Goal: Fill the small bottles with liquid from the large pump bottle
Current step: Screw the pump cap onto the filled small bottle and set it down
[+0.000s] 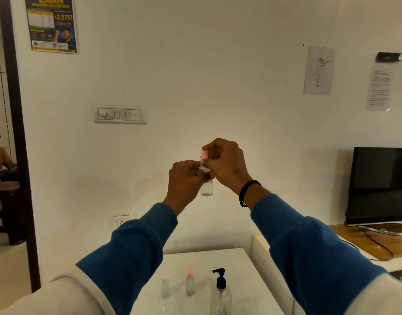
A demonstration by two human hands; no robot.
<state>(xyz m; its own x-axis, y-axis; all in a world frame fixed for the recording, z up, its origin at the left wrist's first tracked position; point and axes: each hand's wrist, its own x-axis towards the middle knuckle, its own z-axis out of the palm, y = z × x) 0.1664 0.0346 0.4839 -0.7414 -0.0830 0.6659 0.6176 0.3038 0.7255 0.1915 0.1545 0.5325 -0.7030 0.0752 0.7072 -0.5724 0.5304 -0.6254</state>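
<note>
Above the white table (229, 258), fingers (209, 165) half-hide a small bottle (206, 189).

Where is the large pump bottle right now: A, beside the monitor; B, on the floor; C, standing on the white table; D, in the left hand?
C: the large pump bottle stands on the white table, right of two small bottles, while both hands are raised, the left hand holding a small clear bottle and the right hand on its pink cap.

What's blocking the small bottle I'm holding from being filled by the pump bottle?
Its pink cap: the right hand pinches it atop the small bottle held by the left hand, above the pump bottle.
</note>
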